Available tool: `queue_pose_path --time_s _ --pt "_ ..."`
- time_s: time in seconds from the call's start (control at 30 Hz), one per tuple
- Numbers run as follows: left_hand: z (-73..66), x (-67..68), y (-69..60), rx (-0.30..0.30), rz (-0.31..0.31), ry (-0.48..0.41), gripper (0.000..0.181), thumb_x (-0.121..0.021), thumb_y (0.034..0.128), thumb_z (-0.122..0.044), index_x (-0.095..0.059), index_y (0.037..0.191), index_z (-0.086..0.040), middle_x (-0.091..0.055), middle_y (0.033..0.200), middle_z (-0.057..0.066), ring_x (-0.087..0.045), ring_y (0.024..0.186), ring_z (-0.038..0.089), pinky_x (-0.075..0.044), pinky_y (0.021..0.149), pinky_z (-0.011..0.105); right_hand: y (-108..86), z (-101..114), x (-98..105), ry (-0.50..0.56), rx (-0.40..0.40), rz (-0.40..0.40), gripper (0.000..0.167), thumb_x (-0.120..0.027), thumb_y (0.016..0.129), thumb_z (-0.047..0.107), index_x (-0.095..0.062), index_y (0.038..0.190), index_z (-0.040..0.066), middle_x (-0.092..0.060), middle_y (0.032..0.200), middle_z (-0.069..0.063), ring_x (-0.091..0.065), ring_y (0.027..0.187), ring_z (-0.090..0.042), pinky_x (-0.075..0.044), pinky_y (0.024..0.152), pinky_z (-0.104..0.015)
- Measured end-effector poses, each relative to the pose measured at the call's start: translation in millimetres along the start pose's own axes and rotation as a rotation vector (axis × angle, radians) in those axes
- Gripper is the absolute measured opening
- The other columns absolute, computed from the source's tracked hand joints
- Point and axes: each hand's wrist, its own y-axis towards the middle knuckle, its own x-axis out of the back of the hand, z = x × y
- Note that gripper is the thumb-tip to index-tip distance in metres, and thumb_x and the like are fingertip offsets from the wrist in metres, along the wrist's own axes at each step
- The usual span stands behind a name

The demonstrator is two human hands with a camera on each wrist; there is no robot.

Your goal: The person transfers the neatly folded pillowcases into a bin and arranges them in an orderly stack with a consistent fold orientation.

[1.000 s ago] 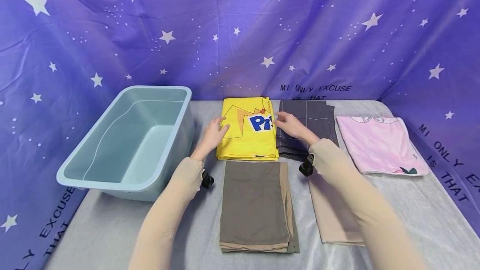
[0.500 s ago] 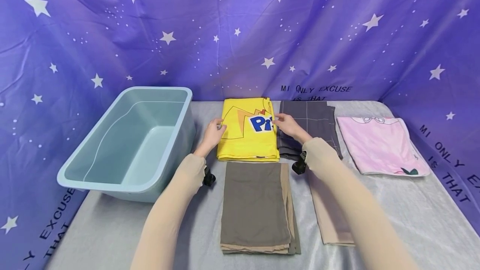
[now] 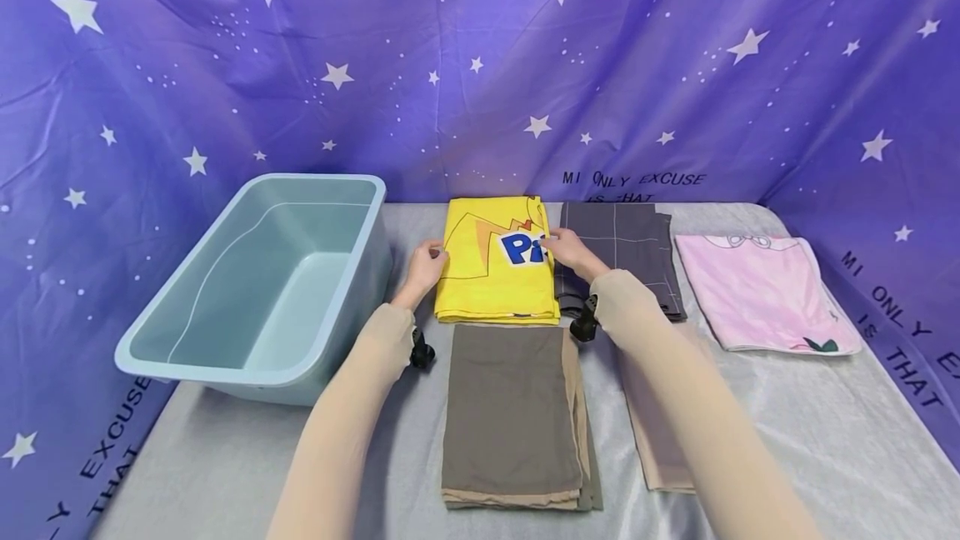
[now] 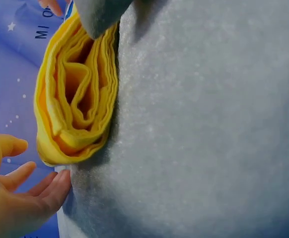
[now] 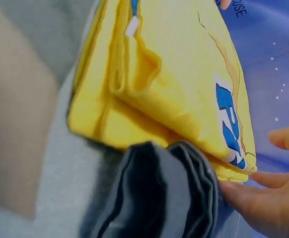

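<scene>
1. We saw the yellow printed cloth (image 3: pixel 495 294) folded flat on the surface (image 3: pixel 840 440), between the two hands. The big blue letters on top were partly hidden at the edge.

2. The left hand (image 3: pixel 425 267) was at the left side of the yellow printed cloth. Its thumb and fingers were a bit apart, with a gap we could see from the wrist. They were not pinching it.

3. The right hand (image 3: pixel 573 252) was at the other side, above the dark gray lined cloth (image 3: pixel 637 232). Its fingertips touched the yellow edge, and its thumb stood away from them.

4. Since a second ago, the right hand had slid in a little, and the left thumb had come closer to its fingers. The yellow printed cloth had stayed put.

5. We think this meant both sides were in reach of a good hold, but the yellow printed cloth was not yet up off the surface.

6. The blue tub (image 3: pixel 202 372) stood to the left with nothing in it. The brown cloth (image 3: pixel 513 407) lay nearer to us, and the pink cloth (image 3: pixel 765 290) lay far right.
</scene>
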Motion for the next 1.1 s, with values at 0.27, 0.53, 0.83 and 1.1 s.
queue_pose_path --time_s 0.27,0.53,0.83,1.1 --pt "91.5 -25.7 57.4 0.169 0.026 -0.080 0.044 -0.059 0.0787 -0.048 -0.055 0.114 -0.023 -0.058 0.100 0.002 -0.057 0.082 0.015 -0.049 0.062 0.029 33.4 -10.5 -1.4 0.186 -0.186 0.007 0.055 -0.037 0.094 0.020 -0.017 0.137 -0.007 -0.030 0.136 -0.023 -0.033 0.123 -0.032 -0.030 0.100 -0.040" --pt "-32.0 11.5 -11.8 0.317 0.081 -0.174 0.042 -0.055 0.0877 -0.025 -0.048 0.124 -0.004 -0.056 0.105 0.012 -0.059 0.085 0.020 -0.050 0.068 0.029 39.1 -14.9 -0.8 0.273 -0.242 0.016 0.053 -0.039 0.094 0.018 -0.019 0.136 -0.007 -0.034 0.134 -0.021 -0.037 0.121 -0.029 -0.032 0.099 -0.036" --pt "-109.2 32.7 -52.2 0.460 0.129 -0.200 0.038 -0.050 0.0906 -0.017 -0.047 0.124 0.002 -0.053 0.116 0.016 -0.054 0.100 0.024 -0.045 0.085 0.034 38.1 -17.9 -2.3 0.331 -0.263 0.044 0.045 -0.040 0.093 0.014 -0.032 0.131 -0.008 -0.044 0.127 -0.021 -0.046 0.111 -0.027 -0.040 0.093 -0.034" --pt "-116.6 35.5 -56.5 0.482 0.210 -0.231 0.042 -0.051 0.0903 -0.018 -0.044 0.126 0.003 -0.053 0.116 0.016 -0.054 0.100 0.023 -0.044 0.087 0.033 38.5 -22.3 -3.4 0.344 -0.308 0.071 0.041 -0.044 0.092 0.015 -0.038 0.127 -0.006 -0.049 0.121 -0.018 -0.055 0.091 -0.019 -0.044 0.088 -0.033"
